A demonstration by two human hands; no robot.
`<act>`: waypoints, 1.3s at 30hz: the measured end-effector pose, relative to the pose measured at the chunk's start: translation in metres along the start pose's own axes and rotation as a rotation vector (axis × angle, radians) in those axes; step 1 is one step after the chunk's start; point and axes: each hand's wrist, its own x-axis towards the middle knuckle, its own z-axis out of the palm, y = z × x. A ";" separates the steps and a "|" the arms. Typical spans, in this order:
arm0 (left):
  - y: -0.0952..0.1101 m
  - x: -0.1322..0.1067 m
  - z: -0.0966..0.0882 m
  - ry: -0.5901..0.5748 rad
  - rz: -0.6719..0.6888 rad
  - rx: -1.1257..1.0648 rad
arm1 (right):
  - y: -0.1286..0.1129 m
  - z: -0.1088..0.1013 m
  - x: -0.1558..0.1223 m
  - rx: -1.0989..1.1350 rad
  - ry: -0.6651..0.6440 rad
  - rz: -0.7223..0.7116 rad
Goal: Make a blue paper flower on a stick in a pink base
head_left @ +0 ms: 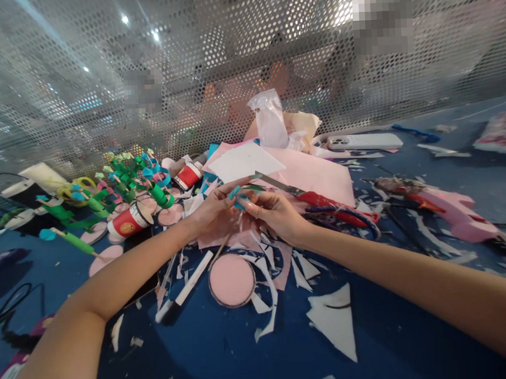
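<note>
Where your left hand [215, 209] touched your right hand [276, 213], both pinched a green strip [253, 187] — scissors [320, 199] lay just behind them.

The pink disc [232, 280] looks like matt foam or card with a dark edge. Around it lie white paper scraps [334, 320], flat and matt, on a dark blue tabletop [226, 352] with a dull, cloth-like finish. Just beyond the disc, a thin wooden stick [222, 248] is bare and pale. Farther beyond it, the green strip [253, 188] in the grip of the left hand [214, 211] and right hand [275, 213] seems to be matt paper. To their right, the scissors [320, 199] have a bright metal blade and glossy red plastic handles. Far behind the disc, a clear plastic bag [270, 119] is crinkled and shiny, in front of a glossy perforated metal screen [230, 56].
</note>
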 end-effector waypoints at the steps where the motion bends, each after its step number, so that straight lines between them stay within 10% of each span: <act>1: 0.000 0.000 -0.001 0.014 -0.002 -0.006 | 0.000 0.000 0.000 -0.003 0.005 -0.002; 28: -0.004 0.001 -0.001 0.114 0.043 0.023 | 0.002 -0.002 0.001 -0.125 0.021 -0.072; 39: 0.005 0.001 -0.008 -0.022 0.417 0.763 | -0.004 -0.001 0.001 0.088 0.117 -0.032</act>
